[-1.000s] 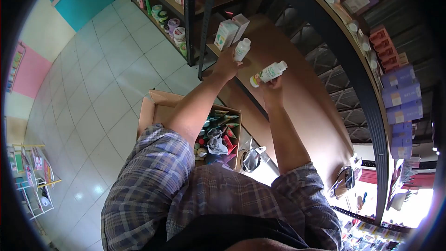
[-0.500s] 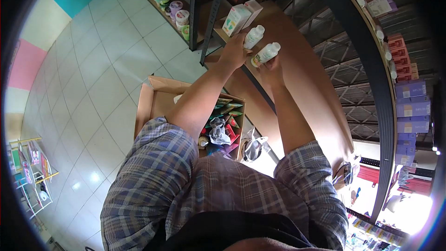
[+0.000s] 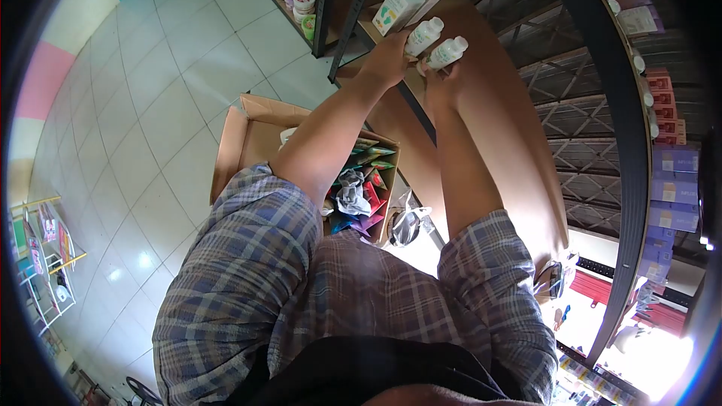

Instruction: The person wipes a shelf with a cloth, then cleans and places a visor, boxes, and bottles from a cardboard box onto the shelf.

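Brown wooden shelf board on a dark metal rack frame, carrying two white cartons side by side near the far end and two small white bottles standing upright just beside them. Pale tiled floor below, bearing an open cardboard box packed with coloured packets, set close against the rack's foot
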Action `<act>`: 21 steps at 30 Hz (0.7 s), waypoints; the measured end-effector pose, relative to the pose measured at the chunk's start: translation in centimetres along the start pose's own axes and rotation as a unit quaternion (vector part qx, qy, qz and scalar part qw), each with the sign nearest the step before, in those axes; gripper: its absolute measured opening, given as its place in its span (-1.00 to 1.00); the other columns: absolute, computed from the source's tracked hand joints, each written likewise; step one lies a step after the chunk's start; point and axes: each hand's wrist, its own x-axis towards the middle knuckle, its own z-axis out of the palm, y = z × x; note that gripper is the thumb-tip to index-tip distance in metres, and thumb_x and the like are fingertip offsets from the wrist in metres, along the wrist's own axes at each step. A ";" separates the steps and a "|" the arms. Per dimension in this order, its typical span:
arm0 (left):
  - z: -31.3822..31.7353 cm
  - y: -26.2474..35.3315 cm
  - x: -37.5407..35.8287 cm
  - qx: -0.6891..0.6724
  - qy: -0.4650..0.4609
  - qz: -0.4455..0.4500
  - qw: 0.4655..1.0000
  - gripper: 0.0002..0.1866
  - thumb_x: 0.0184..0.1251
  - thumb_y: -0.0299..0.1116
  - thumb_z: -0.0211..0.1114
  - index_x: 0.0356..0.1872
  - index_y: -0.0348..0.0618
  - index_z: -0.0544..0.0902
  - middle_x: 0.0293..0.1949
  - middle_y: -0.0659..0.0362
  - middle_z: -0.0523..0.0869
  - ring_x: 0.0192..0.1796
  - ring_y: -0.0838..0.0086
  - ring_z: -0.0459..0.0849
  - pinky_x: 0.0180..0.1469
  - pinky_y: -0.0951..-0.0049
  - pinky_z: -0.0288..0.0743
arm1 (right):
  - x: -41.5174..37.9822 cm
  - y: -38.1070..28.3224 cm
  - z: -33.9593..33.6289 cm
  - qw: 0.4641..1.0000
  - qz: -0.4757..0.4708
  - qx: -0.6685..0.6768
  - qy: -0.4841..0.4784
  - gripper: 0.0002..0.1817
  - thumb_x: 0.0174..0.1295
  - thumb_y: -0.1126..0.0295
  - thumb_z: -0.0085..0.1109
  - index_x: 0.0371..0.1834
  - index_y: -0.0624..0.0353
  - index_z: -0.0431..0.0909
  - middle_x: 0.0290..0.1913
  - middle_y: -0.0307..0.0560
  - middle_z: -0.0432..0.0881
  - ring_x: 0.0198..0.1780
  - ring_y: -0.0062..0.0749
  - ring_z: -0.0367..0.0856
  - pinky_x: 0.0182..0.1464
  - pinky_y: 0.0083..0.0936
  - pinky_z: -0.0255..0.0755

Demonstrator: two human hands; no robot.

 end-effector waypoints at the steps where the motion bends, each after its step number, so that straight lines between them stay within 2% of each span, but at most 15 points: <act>1: 0.1 0.0 -0.1 0.002 -0.002 -0.013 1.000 -0.45 0.09 -0.52 0.31 0.18 -0.26 0.43 0.04 -0.17 0.60 0.17 -0.04 0.53 0.19 0.11 0.44 | 0.9 0.5 0.1 1.000 0.001 0.000 -0.001 -0.35 0.04 0.47 0.41 0.22 0.23 0.32 0.13 0.05 0.55 0.14 -0.22 0.59 0.14 -0.34 0.51; 2: 0.1 0.1 -0.1 0.004 -0.004 -0.025 1.000 -0.47 0.11 -0.54 0.24 0.19 -0.25 0.43 0.06 -0.17 0.59 0.15 -0.05 0.54 0.19 0.11 0.44 | 1.5 0.3 0.3 1.000 -0.003 -0.001 0.007 -0.35 0.05 0.46 0.39 0.24 0.21 0.33 0.13 0.04 0.56 0.14 -0.22 0.60 0.15 -0.35 0.51; 4: 0.0 0.3 0.0 -0.009 -0.009 -0.037 0.999 -0.48 0.12 -0.53 0.23 0.18 -0.25 0.44 0.04 -0.17 0.60 0.14 -0.05 0.55 0.18 0.11 0.44 | 2.9 -0.1 0.2 1.000 -0.007 -0.001 0.016 -0.36 0.07 0.45 0.38 0.26 0.19 0.35 0.13 0.03 0.58 0.14 -0.21 0.61 0.15 -0.35 0.50; 6: -0.8 1.3 0.0 -0.022 -0.017 -0.050 0.998 -0.49 0.12 -0.52 0.22 0.17 -0.25 0.45 0.03 -0.17 0.62 0.13 -0.05 0.56 0.17 0.10 0.45 | 4.2 -0.8 0.0 0.989 -0.006 -0.150 0.002 -0.37 0.10 0.44 0.34 0.28 0.11 0.36 0.14 0.00 0.61 0.13 -0.23 0.63 0.16 -0.34 0.50; 8: -1.4 2.1 -0.2 -0.035 -0.042 -0.083 0.995 -0.51 0.13 -0.51 0.21 0.16 -0.24 0.46 -0.02 -0.17 0.64 0.10 -0.05 0.58 0.15 0.10 0.47 | 5.6 -0.4 0.4 0.987 -0.007 -0.160 0.001 -0.36 0.10 0.43 0.33 0.30 0.08 0.34 0.13 -0.01 0.62 0.12 -0.24 0.64 0.16 -0.33 0.51; 14: -0.8 1.5 0.0 -0.035 -0.049 -0.101 0.993 -0.51 0.14 -0.50 0.21 0.17 -0.19 0.47 0.01 -0.14 0.63 0.09 -0.04 0.59 0.14 0.11 0.47 | 6.1 0.3 1.2 0.989 -0.001 -0.150 0.015 -0.36 0.11 0.42 0.31 0.31 0.05 0.33 0.12 0.00 0.63 0.11 -0.21 0.64 0.13 -0.31 0.53; 16: -0.5 1.1 -0.1 -0.019 -0.034 -0.084 0.996 -0.52 0.14 -0.50 0.21 0.16 -0.19 0.47 0.01 -0.14 0.63 0.09 -0.03 0.59 0.13 0.10 0.47 | 5.4 -0.7 1.2 0.988 -0.001 -0.154 0.015 -0.36 0.12 0.42 0.30 0.31 0.06 0.32 0.12 0.01 0.62 0.11 -0.19 0.64 0.14 -0.31 0.53; 21: 0.2 -0.2 -0.2 0.025 -0.022 -0.054 0.998 -0.50 0.14 -0.49 0.21 0.18 -0.18 0.45 0.00 -0.12 0.63 0.10 -0.01 0.59 0.12 0.10 0.48 | 5.2 -1.2 1.4 0.965 0.011 -0.260 0.031 -0.36 0.13 0.43 0.25 0.33 0.05 0.28 0.14 0.07 0.59 0.15 -0.04 0.59 0.17 -0.23 0.47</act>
